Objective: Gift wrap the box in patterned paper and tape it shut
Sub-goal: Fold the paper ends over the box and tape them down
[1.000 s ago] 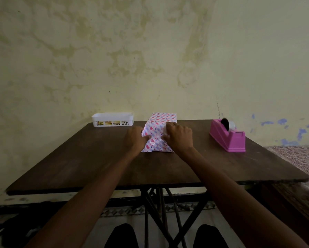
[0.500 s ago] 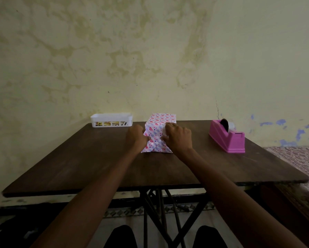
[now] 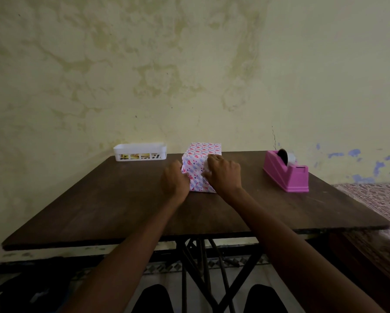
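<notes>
The box (image 3: 202, 152) stands at the middle back of the dark wooden table (image 3: 112, 206), covered in white paper with pink and blue hearts. Both my hands work on its near end face. My left hand (image 3: 175, 182) has its fingers curled against the left fold of the wrapping paper (image 3: 195, 172), low at the box's corner. My right hand (image 3: 224, 175) grips the right fold, and a whitish bit shows at its fingertips. The fingertips of both hands are mostly hidden. A pink tape dispenser (image 3: 285, 173) with a roll in it stands to the right, apart from the hands.
A white slotted plastic basket (image 3: 140, 151) holding a few flat items sits at the table's back left, against the stained wall. A patterned cloth surface (image 3: 379, 199) lies beyond the table's right edge. My knees and the table's metal legs show below the front edge.
My left hand has slid a little right and down, and now covers the lower left corner of the near paper fold. The right hand has barely moved.
</notes>
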Tool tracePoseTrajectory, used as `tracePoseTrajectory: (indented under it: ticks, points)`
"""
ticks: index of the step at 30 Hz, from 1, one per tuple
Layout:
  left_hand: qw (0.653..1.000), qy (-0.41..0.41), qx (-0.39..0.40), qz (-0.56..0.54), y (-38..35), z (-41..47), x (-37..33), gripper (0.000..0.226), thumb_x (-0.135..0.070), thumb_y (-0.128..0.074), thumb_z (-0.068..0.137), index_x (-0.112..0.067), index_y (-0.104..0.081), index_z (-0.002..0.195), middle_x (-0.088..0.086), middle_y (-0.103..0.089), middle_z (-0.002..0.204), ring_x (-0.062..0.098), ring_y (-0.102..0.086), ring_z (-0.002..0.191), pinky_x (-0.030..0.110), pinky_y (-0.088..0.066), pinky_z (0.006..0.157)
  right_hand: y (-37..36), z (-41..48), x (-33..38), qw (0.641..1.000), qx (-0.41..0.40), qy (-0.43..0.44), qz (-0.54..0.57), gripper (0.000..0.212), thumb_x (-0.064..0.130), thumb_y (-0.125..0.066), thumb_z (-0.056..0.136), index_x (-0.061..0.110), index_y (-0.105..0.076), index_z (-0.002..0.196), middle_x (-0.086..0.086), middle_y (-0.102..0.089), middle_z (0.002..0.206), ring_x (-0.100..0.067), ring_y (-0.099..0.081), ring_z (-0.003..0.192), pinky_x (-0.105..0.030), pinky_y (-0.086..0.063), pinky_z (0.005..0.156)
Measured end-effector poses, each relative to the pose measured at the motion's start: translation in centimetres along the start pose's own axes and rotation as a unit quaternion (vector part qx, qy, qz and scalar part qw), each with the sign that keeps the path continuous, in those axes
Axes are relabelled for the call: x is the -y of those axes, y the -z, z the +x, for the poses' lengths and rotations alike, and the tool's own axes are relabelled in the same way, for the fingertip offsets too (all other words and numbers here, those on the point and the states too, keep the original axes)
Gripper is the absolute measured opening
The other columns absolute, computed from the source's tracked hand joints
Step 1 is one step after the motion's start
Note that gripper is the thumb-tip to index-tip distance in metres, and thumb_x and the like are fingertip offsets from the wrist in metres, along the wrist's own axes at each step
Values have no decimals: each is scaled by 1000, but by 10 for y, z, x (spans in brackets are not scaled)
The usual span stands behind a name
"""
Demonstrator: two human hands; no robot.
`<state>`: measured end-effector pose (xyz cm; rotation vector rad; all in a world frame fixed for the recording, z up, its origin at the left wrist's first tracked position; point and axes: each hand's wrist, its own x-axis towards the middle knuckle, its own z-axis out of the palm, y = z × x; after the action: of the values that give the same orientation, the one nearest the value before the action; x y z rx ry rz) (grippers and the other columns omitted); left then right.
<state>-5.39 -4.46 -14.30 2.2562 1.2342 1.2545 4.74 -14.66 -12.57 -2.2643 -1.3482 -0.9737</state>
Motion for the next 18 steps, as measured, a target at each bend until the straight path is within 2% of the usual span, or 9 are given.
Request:
tracePoseTrajectory:
  ticks: [3, 8, 10, 13, 14, 16, 18]
  points:
    - [1000, 22, 6, -18, 3, -5, -2, 20, -21, -68, 87, -15, -57, 103, 6, -64, 103, 21, -60, 92, 28, -49, 70, 1, -1, 0, 1000, -4, -1, 4, 37, 43, -63, 89, 17, -60, 115, -2, -67, 114, -22, -67, 89, -27, -33, 62]
    - [999, -30, -8, 14, -6, -19, -3, 56, -23, -59, 93, -12, -33, 142, 13, -54, 131, 29, -58, 113, 37, -50, 86, 1, -2, 0, 1000, -7, 3, 6, 41, 44, -61, 91, 17, -58, 122, -2, -64, 122, -22, -66, 97, -27, -34, 64]
    - [999, -39, -2, 12, -11, -20, -7, 65, -28, -59, 94, -11, -26, 147, 13, -51, 136, 30, -56, 117, 38, -48, 92, -1, -2, -1, 1000, -8, 7, 9, 44, 45, -62, 90, 16, -58, 124, -2, -63, 125, -22, -66, 99, -26, -33, 65]
    - [999, -49, -4, 14, -14, -20, -10, 64, -29, -58, 94, -11, -25, 147, 13, -53, 133, 29, -58, 113, 37, -49, 89, -1, -2, -3, 1000, -15, 13, 15, 51, 50, -66, 86, 16, -59, 124, -2, -62, 129, -23, -66, 104, -28, -37, 66]
    - [998, -57, -1, 8, -14, -21, -9, 64, -30, -57, 94, -12, -26, 147, 13, -51, 135, 29, -57, 115, 37, -47, 91, -1, -2, -3, 999, -26, 19, 17, 53, 53, -71, 81, 15, -63, 117, -2, -66, 123, -23, -67, 100, -28, -40, 64]
    - [997, -69, 11, -16, -12, -23, -7, 63, -34, -54, 96, -13, -26, 148, 12, -46, 142, 29, -51, 123, 37, -42, 99, -1, -3, -1, 998, -51, 22, 10, 52, 59, -81, 64, 15, -68, 89, 0, -71, 95, -21, -69, 77, -25, -38, 52]
    - [997, -77, 17, -25, -10, -26, -6, 62, -33, -50, 97, -12, -24, 150, 12, -38, 148, 29, -43, 131, 37, -35, 106, -4, -4, 1, 998, -64, 15, -4, 53, 60, -85, 56, 16, -66, 79, 2, -69, 84, -19, -67, 69, -23, -32, 47]
